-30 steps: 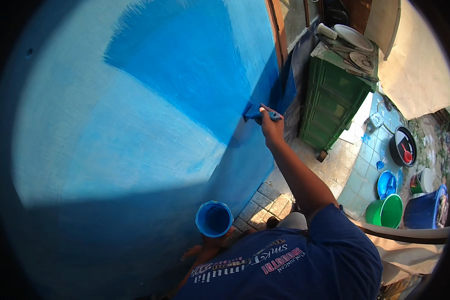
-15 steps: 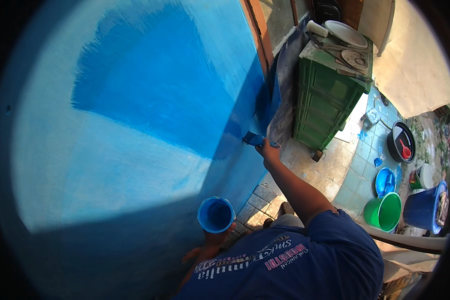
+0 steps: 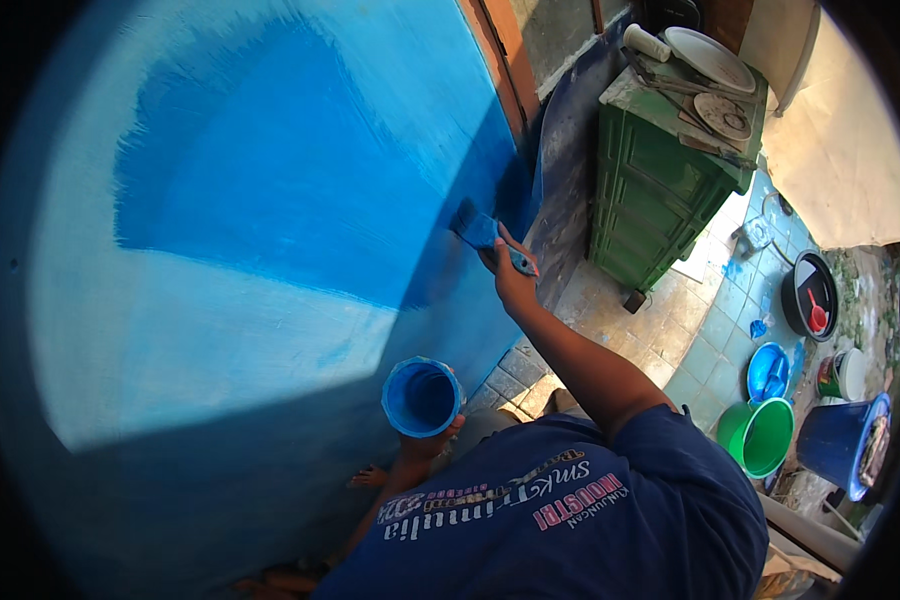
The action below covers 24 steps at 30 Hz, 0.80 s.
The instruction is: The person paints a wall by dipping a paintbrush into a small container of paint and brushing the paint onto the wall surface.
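My right hand (image 3: 511, 265) is closed round the handle of a wide paintbrush (image 3: 482, 230). Blue paint covers its bristles, which appear to touch the blue wall (image 3: 240, 330) at the right part of a darker, freshly coated patch (image 3: 260, 170). Lower down, my left hand (image 3: 432, 446) grips a blue paint container (image 3: 394, 392) with a faceted rim, its open mouth facing up. The inside of the container is coated in blue; how much paint it holds I cannot tell. The container partly hides my left fingers.
A green cabinet (image 3: 645, 190) stands right of the wall, with a white oval dish (image 3: 710, 58) and tools on top. Farther right are a black basin (image 3: 795, 300) with a red dipper, a green bucket (image 3: 735, 435) and a dark blue tub (image 3: 835, 445). Shadow crosses the lower wall.
My right hand and the brush have moved up and left along the wall. The paint container in my left hand sits slightly higher in view. The view has shifted a little.
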{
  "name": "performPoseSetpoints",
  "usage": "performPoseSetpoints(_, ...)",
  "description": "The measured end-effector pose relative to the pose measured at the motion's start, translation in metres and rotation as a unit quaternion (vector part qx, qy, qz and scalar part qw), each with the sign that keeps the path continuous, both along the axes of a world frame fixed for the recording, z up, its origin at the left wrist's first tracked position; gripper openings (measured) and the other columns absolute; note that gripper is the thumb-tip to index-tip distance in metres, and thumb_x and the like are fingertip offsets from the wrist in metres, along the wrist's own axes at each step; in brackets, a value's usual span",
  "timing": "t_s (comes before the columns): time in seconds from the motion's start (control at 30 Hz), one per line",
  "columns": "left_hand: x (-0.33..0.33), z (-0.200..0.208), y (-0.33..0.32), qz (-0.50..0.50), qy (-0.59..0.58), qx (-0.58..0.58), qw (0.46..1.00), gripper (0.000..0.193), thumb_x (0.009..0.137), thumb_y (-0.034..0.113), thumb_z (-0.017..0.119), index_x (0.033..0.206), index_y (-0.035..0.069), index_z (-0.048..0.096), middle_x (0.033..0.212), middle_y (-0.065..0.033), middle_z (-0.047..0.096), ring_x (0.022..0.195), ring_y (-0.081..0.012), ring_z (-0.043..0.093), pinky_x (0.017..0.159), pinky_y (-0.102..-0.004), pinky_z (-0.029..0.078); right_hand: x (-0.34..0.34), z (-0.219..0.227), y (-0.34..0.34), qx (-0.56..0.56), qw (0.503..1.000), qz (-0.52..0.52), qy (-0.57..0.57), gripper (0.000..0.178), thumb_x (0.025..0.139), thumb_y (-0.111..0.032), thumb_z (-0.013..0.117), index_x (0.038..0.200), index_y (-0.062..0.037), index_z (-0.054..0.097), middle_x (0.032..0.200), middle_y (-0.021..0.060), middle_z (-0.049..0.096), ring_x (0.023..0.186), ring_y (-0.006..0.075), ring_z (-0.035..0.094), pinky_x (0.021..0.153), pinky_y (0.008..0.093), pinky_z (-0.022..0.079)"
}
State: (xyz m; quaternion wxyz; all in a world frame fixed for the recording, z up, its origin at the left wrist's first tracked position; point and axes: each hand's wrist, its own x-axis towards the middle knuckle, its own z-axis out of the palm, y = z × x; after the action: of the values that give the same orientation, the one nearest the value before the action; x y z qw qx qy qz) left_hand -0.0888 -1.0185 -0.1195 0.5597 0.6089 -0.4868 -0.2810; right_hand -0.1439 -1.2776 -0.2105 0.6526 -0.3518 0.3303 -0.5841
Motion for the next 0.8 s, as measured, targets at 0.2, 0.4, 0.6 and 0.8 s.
performPoseSetpoints(0.2, -0.007, 0.002, -0.020, -0.016, -0.015, 0.018, 1.000, 0.083, 0.079, 0.052, 0.085, 0.137, 0.005, 0.049, 0.125, -0.0103, 0.061, 0.117, -0.0239, 0.060, 0.098, -0.0408, 0.047, 0.012, -0.115, 0.010, 0.150, 0.987, 0.026, 0.059, 0.044, 0.101, -0.019, 0.061, 0.137, 0.0054, 0.057, 0.096, 0.0148, 0.070, 0.080, 0.0148, 0.068, 0.074, 0.0276, 0.058)
performPoseSetpoints(0.4, 0.005, -0.004, -0.017, -0.001, -0.002, 0.012, 1.000, 0.082, 0.079, 0.052, 0.084, 0.137, 0.005, 0.049, 0.127, -0.0103, 0.060, 0.118, -0.0239, 0.059, 0.099, -0.0414, 0.047, 0.000, 0.147, 0.019, -0.084, 0.975, 0.143, -0.149, 0.046, 0.103, -0.018, 0.058, 0.144, 0.0015, 0.053, 0.111, 0.0151, 0.068, 0.100, 0.0135, 0.065, 0.090, 0.0287, 0.057)
performPoseSetpoints(0.6, 0.019, 0.006, -0.028, -0.037, -0.014, 0.012, 0.999, 0.081, 0.078, 0.050, 0.086, 0.135, 0.005, 0.050, 0.126, -0.0103, 0.060, 0.117, -0.0227, 0.059, 0.096, -0.0402, 0.048, 0.008, 0.081, -0.011, -0.062, 0.983, 0.101, -0.137, 0.045, 0.104, -0.016, 0.056, 0.145, 0.0010, 0.051, 0.123, 0.0196, 0.064, 0.107, 0.0200, 0.066, 0.097, 0.0340, 0.057)
performPoseSetpoints(0.8, 0.033, 0.005, -0.028, -0.051, -0.037, 0.033, 0.997, 0.078, 0.078, 0.050, 0.086, 0.133, 0.006, 0.052, 0.125, -0.0100, 0.061, 0.115, -0.0224, 0.060, 0.096, -0.0399, 0.048, 0.011, -0.106, 0.007, 0.278, 0.960, -0.002, -0.019, 0.041, 0.101, -0.016, 0.060, 0.136, 0.0044, 0.057, 0.114, 0.0173, 0.065, 0.099, 0.0228, 0.070, 0.087, 0.0348, 0.062)
